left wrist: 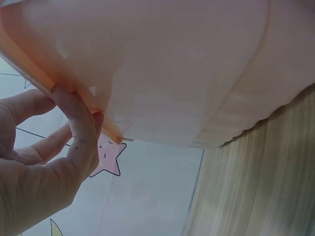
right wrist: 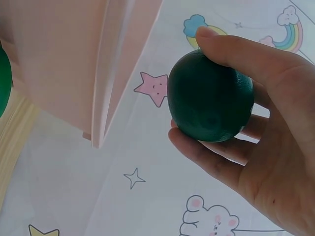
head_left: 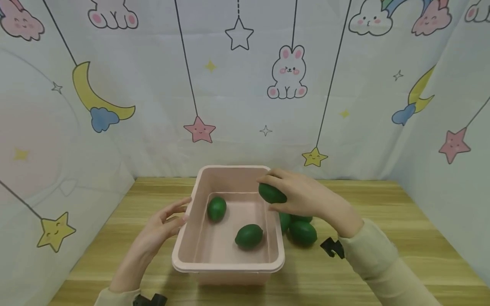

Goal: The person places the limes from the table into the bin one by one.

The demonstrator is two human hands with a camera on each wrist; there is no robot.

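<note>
A pale pink plastic bin (head_left: 229, 267) stands on the table, with one dark green lime (head_left: 217, 209) towards its left side and another lime (head_left: 249, 236) nearer the front right. My left hand (head_left: 162, 229) touches the outside of the bin's left rim; in the left wrist view its fingertips (left wrist: 63, 96) meet the lip from outside and below. Over the right rim, my right hand (head_left: 302, 195) holds a lime (head_left: 272, 194) between thumb and fingers. The right wrist view shows this lime (right wrist: 210, 96) clear of the bin wall (right wrist: 101, 73).
Several more limes (head_left: 303, 233) lie on the wood-grain table (head_left: 352, 272) against the bin's right side, partly hidden by the bin and my right hand. A white cloth (head_left: 245, 93) printed with stars, moons and rabbits hangs behind and at both sides.
</note>
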